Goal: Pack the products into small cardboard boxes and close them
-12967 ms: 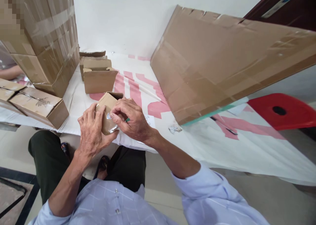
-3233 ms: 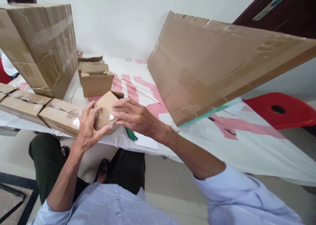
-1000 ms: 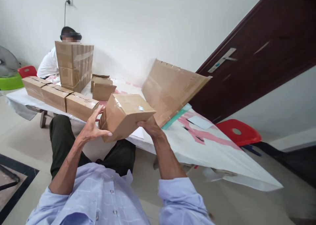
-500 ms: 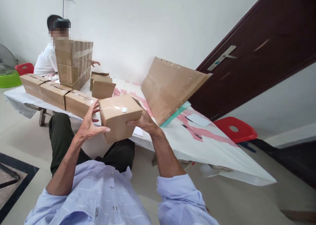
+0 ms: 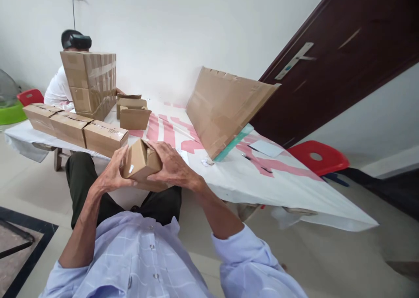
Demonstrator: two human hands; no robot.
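Observation:
A small brown cardboard box (image 5: 139, 162) with a small white sticker is held between both my hands over my lap, at the near edge of the table (image 5: 248, 182). My left hand (image 5: 109, 176) cups its left end from below, fingers curled. My right hand (image 5: 170, 165) lies over its right side and top, fingers wrapped round it. The box is turned end-on to me.
A row of taped cartons (image 5: 75, 130) lies on the table's left, a tall stacked carton (image 5: 90, 82) behind it. Open small boxes (image 5: 134, 114) stand mid-table. A flat cardboard sheet (image 5: 225, 108) leans at the wall. Another person (image 5: 60, 86) sits behind the cartons. A red stool (image 5: 316, 158) stands right.
I have lowered and turned the box from chest height down towards my lap. My right hand has shifted from under it to over its top.

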